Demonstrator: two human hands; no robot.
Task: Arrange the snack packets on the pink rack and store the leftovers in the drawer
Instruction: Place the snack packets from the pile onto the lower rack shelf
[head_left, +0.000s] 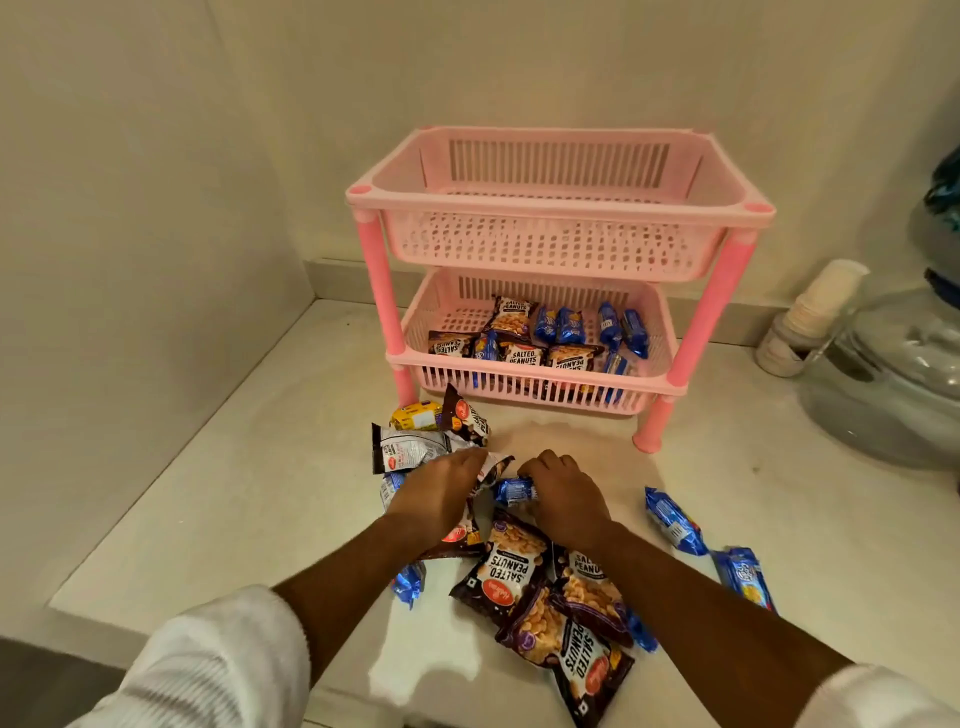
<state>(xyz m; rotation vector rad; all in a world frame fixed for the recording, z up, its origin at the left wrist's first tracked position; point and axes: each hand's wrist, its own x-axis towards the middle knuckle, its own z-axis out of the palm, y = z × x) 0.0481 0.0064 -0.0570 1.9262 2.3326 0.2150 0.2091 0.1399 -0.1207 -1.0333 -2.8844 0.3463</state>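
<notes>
— Counter (249, 467) first: pale stone, set into a corner of cream walls, and everything stands or lies on it.

— And on it?

— Biggest thing is the pink rack (558, 208), two slatted baskets on four posts, standing toward the back. The top basket (550, 244) holds nothing that I can see. The bottom basket (540, 387) carries a jumble of salted peanut packets and blue biscuit packets (561, 325).

— To the right?

— A clear glass jar (893, 384) lying near the edge, with a stack of paper cups (815, 306) just beside it.

— Where are the loose packets?

— In front of the rack, spread across the counter. A heap of peanut packets (511, 571) lies between the forearms; two blue ones (672, 519) sit well apart to the right, and a yellow packet (415, 415) rests near the rack's front left post.

— The hands?

— Both out in front, white sleeves pushed back. The left hand (441, 491) is pressed down on a crumpled peanut packet (410, 447), fingers together and curled over it. The right hand (563, 493) has its fingers clamped around a small blue packet (511, 490), just above the heap.
</notes>
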